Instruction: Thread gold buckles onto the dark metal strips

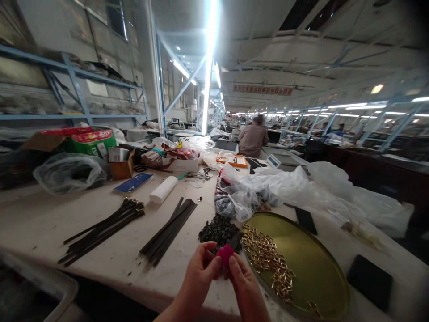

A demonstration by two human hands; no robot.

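Observation:
Both hands meet at the table's front edge around a small magenta thing (225,254), soft and crumpled in look; its kind I cannot make out. My left hand (203,267) pinches its left side between thumb and fingers. On the other side my right hand (239,273) has its thumb and fingers closed on it. A dark piece (237,239) sticks out beyond the magenta thing toward the upper right. Just behind the hands lies a heap of small black pieces (217,230). Gold metal buckles (268,255) are spread on a round gold-coloured tray (311,250) to the right.
Dark strap strips (169,232) lie left of the hands, with buckled straps (107,228) farther left. Behind are a white roll (163,189), a blue booklet (133,182) and plastic bags (241,192). A black phone-like slab (370,281) lies at right. A person (254,137) sits farther back.

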